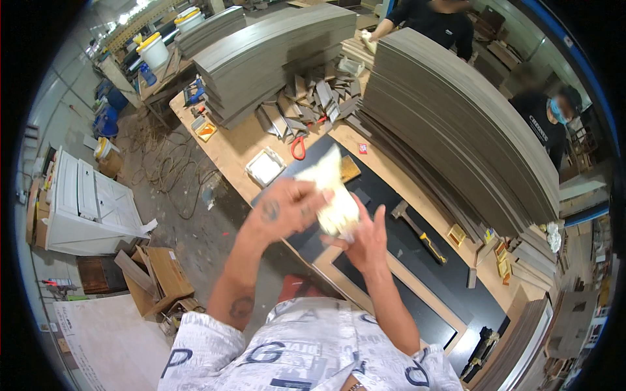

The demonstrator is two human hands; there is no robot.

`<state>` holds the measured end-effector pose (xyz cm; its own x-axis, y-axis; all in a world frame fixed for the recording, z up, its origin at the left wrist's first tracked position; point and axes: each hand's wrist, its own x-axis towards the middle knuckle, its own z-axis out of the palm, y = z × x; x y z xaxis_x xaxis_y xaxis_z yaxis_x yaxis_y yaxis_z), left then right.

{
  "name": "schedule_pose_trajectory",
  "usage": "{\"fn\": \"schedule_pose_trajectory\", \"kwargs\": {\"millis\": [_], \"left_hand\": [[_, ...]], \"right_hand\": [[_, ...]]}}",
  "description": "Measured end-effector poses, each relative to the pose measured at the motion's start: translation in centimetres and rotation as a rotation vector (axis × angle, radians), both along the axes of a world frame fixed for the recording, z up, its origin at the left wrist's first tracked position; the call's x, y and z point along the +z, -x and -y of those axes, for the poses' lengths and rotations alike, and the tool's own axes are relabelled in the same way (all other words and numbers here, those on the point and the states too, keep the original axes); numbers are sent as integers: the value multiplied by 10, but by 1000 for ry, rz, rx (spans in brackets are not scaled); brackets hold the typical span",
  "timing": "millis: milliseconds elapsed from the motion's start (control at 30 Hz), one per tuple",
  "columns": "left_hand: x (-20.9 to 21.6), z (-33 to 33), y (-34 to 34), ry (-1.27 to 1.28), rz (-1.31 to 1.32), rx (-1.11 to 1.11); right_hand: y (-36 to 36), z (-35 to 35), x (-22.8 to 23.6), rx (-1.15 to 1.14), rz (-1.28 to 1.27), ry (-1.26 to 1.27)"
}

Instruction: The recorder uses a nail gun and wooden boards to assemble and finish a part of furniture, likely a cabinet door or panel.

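Observation:
Between my hands, over the workbench, is a crumpled pale yellow-white cloth [338, 210], partly blurred. My left hand [287, 210] pinches its left side with the fingers bent. My right hand [366, 240] grips the cloth's lower right, one finger sticking up apart from the rest. Beneath them lies a dark panel [450, 264] with pale wooden strips on it. A yellow-brown block [350, 168] rests just behind the cloth. To the right, a hammer [420, 233] with a yellow and black handle lies on the panel.
Tall stacks of grey boards [456, 124] stand along the bench's far side, beside a heap of offcuts [310, 107]. Red-handled scissors [298, 148] and a white plastic tray [265, 167] lie at left. A co-worker [433, 26] stands behind the boards; another person [548, 120] is at far right.

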<state>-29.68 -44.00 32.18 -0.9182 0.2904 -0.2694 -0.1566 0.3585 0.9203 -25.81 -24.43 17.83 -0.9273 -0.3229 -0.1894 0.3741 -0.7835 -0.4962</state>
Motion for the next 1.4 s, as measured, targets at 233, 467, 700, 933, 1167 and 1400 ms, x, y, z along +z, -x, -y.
{"fn": "schedule_pose_trajectory", "kwargs": {"millis": [233, 467, 700, 933, 1167, 1400], "left_hand": [[-86, 22, -103, -143, 56, 150], [-198, 70, -83, -295, -23, 632], [-371, 148, 51, 542, -18, 1135], [-355, 91, 80, 328, 221, 1285], [-349, 88, 80, 321, 203, 1261], [-351, 97, 80, 401, 162, 1297]], "right_hand": [[-82, -39, -18, 42, 7, 539], [-99, -53, 96, -267, 6, 325], [-107, -38, 6, -146, -33, 591], [-100, -35, 4, -226, -119, 428], [-97, -24, -108, -185, 261, 167], [-61, -34, -103, -79, 278, -815]]}}
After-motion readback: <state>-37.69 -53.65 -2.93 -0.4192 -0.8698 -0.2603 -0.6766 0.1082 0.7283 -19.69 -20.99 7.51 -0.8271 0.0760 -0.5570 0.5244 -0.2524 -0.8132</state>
